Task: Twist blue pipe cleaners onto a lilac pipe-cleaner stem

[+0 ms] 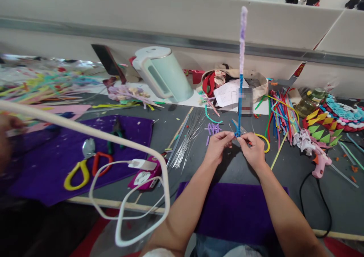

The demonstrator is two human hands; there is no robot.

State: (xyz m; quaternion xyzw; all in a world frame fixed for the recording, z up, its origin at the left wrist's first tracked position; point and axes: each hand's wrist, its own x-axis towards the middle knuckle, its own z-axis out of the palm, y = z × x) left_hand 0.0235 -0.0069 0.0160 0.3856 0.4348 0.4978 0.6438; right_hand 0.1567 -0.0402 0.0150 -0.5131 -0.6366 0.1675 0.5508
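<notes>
A tall fuzzy pipe-cleaner stem point(241, 59) stands upright in front of me, lilac at the top and blue lower down. At its blue lower end, my left hand point(217, 147) pinches with thumb and fingers. My right hand point(252, 148) is closed on the same end, its fingertips close to the left ones. Small blue bits stick out around that pinched point. Just behind my right hand lie scissors with a yellow handle point(266, 143), partly covered. To the left of my left hand are short purple pipe-cleaner pieces point(212, 128).
Bare metal wires point(184, 145) lie to the left. A bundle of coloured pipe cleaners point(284, 112) and a pink glue gun point(321, 164) sit right. A pale kettle point(173, 76) stands behind. A white cable point(136, 145) crosses the left foreground; another person's hand point(8, 130) is far left.
</notes>
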